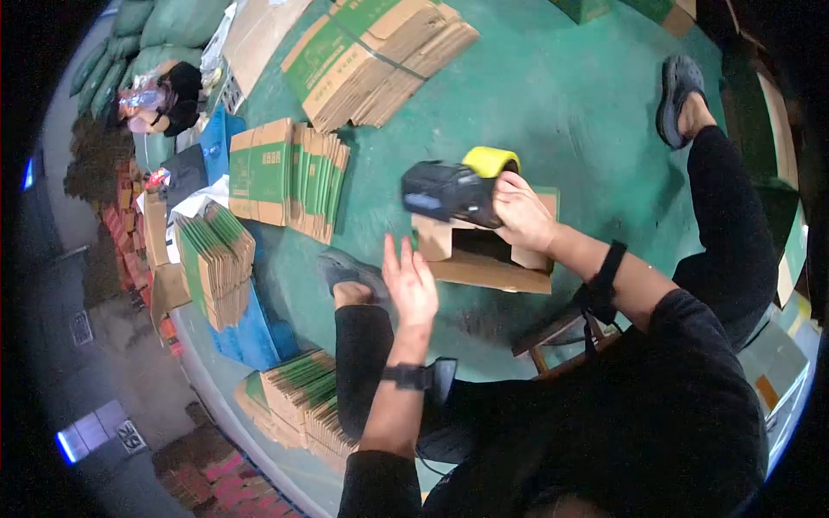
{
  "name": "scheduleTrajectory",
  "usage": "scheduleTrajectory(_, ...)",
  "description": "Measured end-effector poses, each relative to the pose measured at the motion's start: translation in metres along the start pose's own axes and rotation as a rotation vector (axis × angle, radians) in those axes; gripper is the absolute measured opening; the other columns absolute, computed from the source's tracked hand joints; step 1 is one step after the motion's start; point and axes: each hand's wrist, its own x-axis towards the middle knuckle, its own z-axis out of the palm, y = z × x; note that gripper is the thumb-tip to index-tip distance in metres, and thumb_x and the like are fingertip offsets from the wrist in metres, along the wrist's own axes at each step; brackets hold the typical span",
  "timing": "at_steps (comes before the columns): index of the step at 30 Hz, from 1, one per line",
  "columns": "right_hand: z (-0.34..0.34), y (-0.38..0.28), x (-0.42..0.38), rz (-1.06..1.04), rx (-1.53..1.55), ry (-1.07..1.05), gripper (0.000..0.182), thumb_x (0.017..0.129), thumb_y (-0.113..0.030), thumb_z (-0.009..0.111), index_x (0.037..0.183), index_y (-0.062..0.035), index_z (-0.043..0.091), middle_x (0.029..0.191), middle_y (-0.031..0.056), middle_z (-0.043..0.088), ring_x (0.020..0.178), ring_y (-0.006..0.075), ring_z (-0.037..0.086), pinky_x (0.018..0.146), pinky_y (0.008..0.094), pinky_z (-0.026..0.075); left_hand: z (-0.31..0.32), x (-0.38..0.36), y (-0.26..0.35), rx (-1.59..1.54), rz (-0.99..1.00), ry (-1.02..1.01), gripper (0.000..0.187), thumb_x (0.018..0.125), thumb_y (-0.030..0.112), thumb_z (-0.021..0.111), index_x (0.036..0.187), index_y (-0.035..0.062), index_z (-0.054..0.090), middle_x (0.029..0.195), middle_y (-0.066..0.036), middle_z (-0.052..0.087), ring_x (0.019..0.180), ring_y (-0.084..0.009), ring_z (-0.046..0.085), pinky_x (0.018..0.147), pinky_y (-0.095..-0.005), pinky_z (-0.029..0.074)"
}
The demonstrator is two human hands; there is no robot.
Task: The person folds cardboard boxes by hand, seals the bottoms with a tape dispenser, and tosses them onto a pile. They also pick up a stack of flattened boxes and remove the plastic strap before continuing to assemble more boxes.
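Observation:
My right hand [523, 212] is wrapped round a black tape dispenser [445, 192] with a yellow ring-shaped part, blurred by motion. It is held over a small cardboard box [496, 274] whose flaps stand open on the near side, showing a dark inside. The dispenser and hand hide part of the box. To the left of the box, my left hand [411, 283] is open and empty, palm up with its fingers stretched out close to the box's edge.
Strapped flat cartons [371, 60] lie on the green floor ahead. More folded cartons [289, 177] stand at the left, others [214, 263] on a blue surface. My feet, in grey clogs [680, 99], flank the box. Behind it is a wooden stool [553, 341]. Another person [168, 95] is far left.

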Motion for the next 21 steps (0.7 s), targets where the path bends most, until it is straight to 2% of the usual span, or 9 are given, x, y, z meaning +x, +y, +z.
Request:
scheduleTrajectory(5,0.001,0.004,0.003,0.015,0.138,0.075,0.037,0.062,0.0,0.055,0.098,-0.0028,0.055,0.099,0.0147,0.055,0.107,0.0288,0.045,0.099,0.0422,0.025,0.061,0.052,0.009,0.076,-0.121,0.144,0.052,0.091,0.026,0.036,0.125,-0.0134,0.028,0.132,-0.033,0.022,0.124,-0.0391,0.028,0.102,-0.0423,0.022)
scheduleTrajectory(8,0.015,0.004,-0.002,0.081,-0.067,0.015,0.029,0.064,-0.004,0.053,0.093,-0.0026,0.057,0.098,0.0122,0.055,0.105,0.0266,0.046,0.097,0.0412,0.028,0.088,0.052,0.006,0.02,-0.176,0.161,0.046,0.088,0.022,0.042,0.119,-0.0117,0.036,0.12,-0.032,0.038,0.11,-0.0428,0.041,0.092,-0.0431,0.036)
scheduleTrajectory(10,0.039,0.0,-0.009,-0.022,-0.304,0.125,0.024,0.066,-0.011,0.05,0.087,-0.0033,0.059,0.097,0.0086,0.056,0.104,0.0216,0.047,0.095,0.0397,0.032,0.108,0.044,-0.007,-0.765,-0.381,0.205,0.048,0.088,0.025,0.042,0.118,-0.0122,0.035,0.115,-0.03,0.043,0.104,-0.0414,0.046,0.085,-0.0415,0.041)
scheduleTrajectory(11,0.04,0.008,-0.006,-0.042,-0.29,0.039,0.03,0.068,-0.013,0.051,0.096,-0.0055,0.057,0.1,0.0093,0.056,0.104,0.0244,0.048,0.094,0.0416,0.032,0.089,0.053,0.006,0.214,-0.173,0.183,0.048,0.087,0.024,0.044,0.12,-0.0087,0.034,0.118,-0.027,0.042,0.107,-0.0392,0.044,0.087,-0.0415,0.04)
scheduleTrajectory(12,0.036,0.008,-0.006,-0.059,-0.274,-0.045,0.036,0.07,-0.015,0.051,0.105,-0.0077,0.055,0.103,0.0101,0.056,0.103,0.0273,0.049,0.094,0.0434,0.032,0.077,0.046,0.006,0.014,-0.081,0.192,0.053,0.085,0.023,0.047,0.126,-0.0047,0.031,0.125,-0.024,0.039,0.114,-0.0384,0.039,0.095,-0.0441,0.032)
scheduleTrajectory(14,0.027,0.0,0.002,-0.032,-0.333,0.191,0.038,0.069,-0.015,0.055,0.106,-0.008,0.057,0.109,0.0115,0.054,0.108,0.0278,0.047,0.095,0.0444,0.033,0.065,0.046,0.016,-0.162,-0.068,0.258,0.062,0.082,0.025,0.051,0.132,-0.001,0.024,0.131,-0.022,0.034,0.124,-0.038,0.029,0.102,-0.0481,0.02)
scheduleTrajectory(16,0.028,0.008,0.001,-0.033,-0.231,0.172,0.048,0.064,-0.013,0.062,0.111,-0.0078,0.054,0.117,0.0138,0.051,0.111,0.0309,0.047,0.094,0.0456,0.035,0.055,0.028,0.012,-0.045,0.125,0.092,0.074,0.076,0.025,0.06,0.134,0.0006,0.021,0.135,-0.02,0.029,0.13,-0.0372,0.018,0.104,-0.0513,0.012)
scheduleTrajectory(18,0.009,-0.011,0.008,-0.039,-0.28,0.126,0.044,0.067,-0.017,0.058,0.11,-0.0093,0.052,0.111,0.0137,0.053,0.107,0.0291,0.047,0.093,0.046,0.031,0.051,0.001,0.014,-0.238,0.424,-0.115,0.087,0.061,0.025,0.075,0.132,0.0056,0.029,0.136,-0.012,0.031,0.131,-0.0309,0.019,0.104,-0.0535,0.01)
scheduleTrajectory(21,0.013,0.001,0.009,-0.042,-0.274,0.154,0.037,0.062,-0.009,0.06,0.099,-0.0024,0.056,0.102,0.0162,0.055,0.096,0.0319,0.05,0.088,0.0426,0.035,0.053,-0.009,0.012,-0.214,0.464,-0.124,0.081,0.058,0.025,0.075,0.127,0.0044,0.037,0.134,-0.01,0.034,0.128,-0.0287,0.025,0.104,-0.0511,0.017)
